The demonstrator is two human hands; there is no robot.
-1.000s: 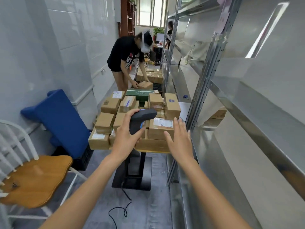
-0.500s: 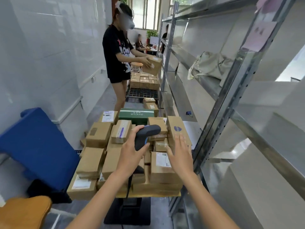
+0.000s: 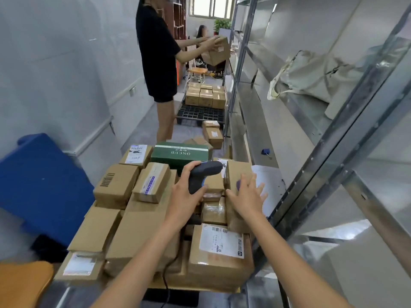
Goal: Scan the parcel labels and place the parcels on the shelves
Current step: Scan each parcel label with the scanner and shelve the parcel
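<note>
Parcels (image 3: pixel 153 210) crowd table to its edges, left hand (image 3: pixel 185 202) grips scanner (image 3: pixel 203 174), right hand (image 3: pixel 245 197) fingers spread

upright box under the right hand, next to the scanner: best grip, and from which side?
Take the upright box across its narrow width, near the top, coming from above. It stands on end, taller than its neighbours, so only its upper part is exposed. The right hand lies open on its near face; the left hand holds the scanner, so a one-handed pinch probably fits best.
</note>
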